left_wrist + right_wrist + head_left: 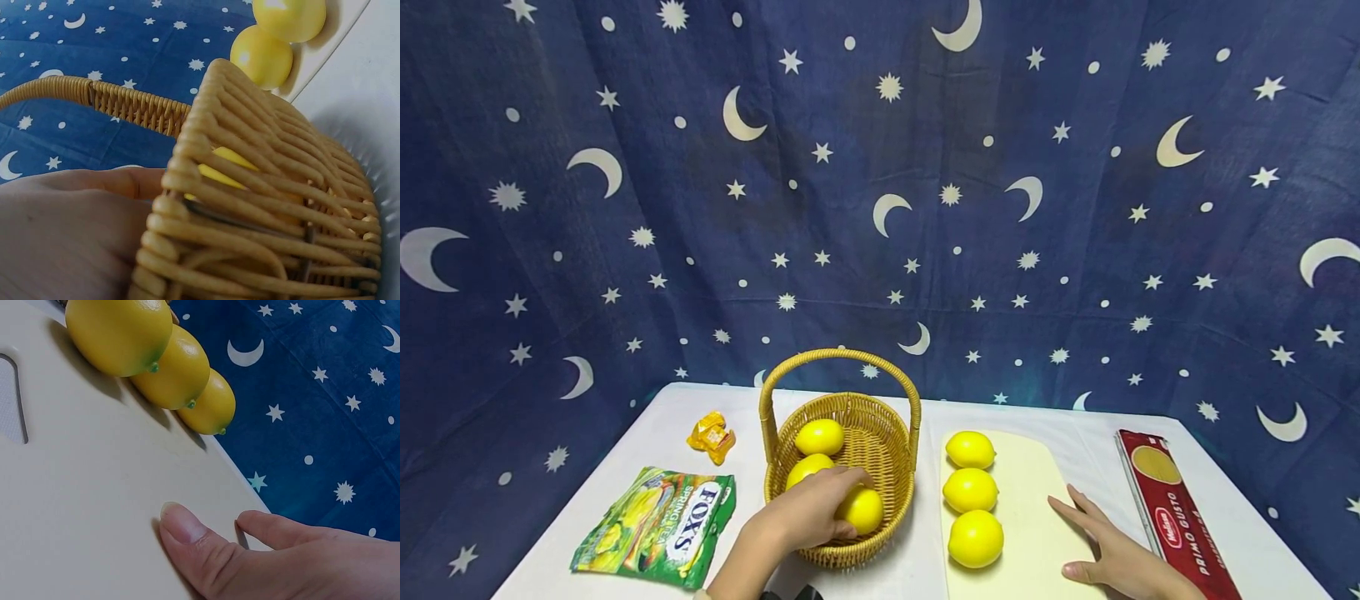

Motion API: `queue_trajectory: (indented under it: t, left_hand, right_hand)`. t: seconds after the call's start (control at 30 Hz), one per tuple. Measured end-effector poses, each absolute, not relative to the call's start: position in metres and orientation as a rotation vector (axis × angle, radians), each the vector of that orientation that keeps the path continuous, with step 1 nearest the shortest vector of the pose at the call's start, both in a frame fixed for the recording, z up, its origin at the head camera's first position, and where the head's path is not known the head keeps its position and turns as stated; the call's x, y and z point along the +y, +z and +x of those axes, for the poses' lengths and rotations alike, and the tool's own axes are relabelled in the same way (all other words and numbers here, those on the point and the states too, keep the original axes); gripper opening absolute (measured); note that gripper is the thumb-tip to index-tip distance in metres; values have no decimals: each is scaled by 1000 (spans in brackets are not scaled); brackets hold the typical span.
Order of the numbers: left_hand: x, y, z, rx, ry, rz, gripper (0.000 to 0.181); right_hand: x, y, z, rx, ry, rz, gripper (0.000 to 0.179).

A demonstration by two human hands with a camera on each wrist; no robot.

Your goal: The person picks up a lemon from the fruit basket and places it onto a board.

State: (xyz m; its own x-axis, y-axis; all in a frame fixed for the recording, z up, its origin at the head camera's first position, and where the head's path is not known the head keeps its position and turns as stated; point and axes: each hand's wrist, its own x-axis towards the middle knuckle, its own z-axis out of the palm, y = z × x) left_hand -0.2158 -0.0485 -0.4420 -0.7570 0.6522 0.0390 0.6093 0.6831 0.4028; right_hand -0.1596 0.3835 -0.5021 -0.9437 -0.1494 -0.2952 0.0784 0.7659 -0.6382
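Observation:
Inside the wicker basket, my left hand holds a lemon with its fingers and thumb around it. Two other lemons lie in the basket, one at the back and one partly hidden behind the hand. In the left wrist view the basket's woven side covers the fingertips. My right hand rests on the cream cutting board, fingers spread, holding nothing. Along the board's left side three lemons stand in a row: back, middle and front.
The basket's tall handle arches over it. To the left lie a green Fox's candy bag and a crumpled orange wrapper. A red spaghetti packet lies right of the board. A blue star-patterned cloth hangs behind the table.

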Motion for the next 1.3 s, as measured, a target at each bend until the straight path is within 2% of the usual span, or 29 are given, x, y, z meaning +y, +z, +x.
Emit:
queue_trajectory:
  t: [0.27, 0.5, 1.3]
  left_hand:
    - [-47, -444, -213, 2806, 587, 1085, 59]
    - [-47, -447, -216, 2825, 588, 1073, 53]
    - [-48, -440, -219, 2874, 580, 1070, 51]
  right_hand:
    - [384, -502, -159, 2643, -966, -65, 95]
    - [383, -502, -159, 2651, -958, -64, 94]
    - [382, -500, -160, 2641, -946, -24, 95]
